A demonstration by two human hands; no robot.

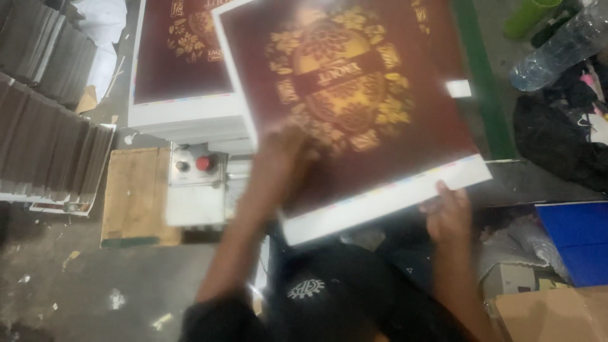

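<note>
- A large printed sheet (354, 107), dark maroon with a gold floral emblem and a white margin, is held up at a tilt in front of the person, clear of everything below it.
- The left hand (285, 155) lies flat on the sheet's printed face near its lower left corner, fingers spread and pressing rather than curled, which seems to steady the broad sheet against flexing.
- The right hand (446, 212) grips the lower right corner by the white margin, thumb over the edge, so it likely carries most of the weight.
- A stack of matching sheets (183, 76) lies flat on the worktop behind, its top sheet showing the same emblem.
- A grey control box (197, 183) with a red button sits just below that stack, beside a wooden board (136, 193).
- Piles of grey card (47, 120) stand at the left edge.
- A clear plastic bottle (557, 47) lies at the upper right, above dark cloth (557, 139).
</note>
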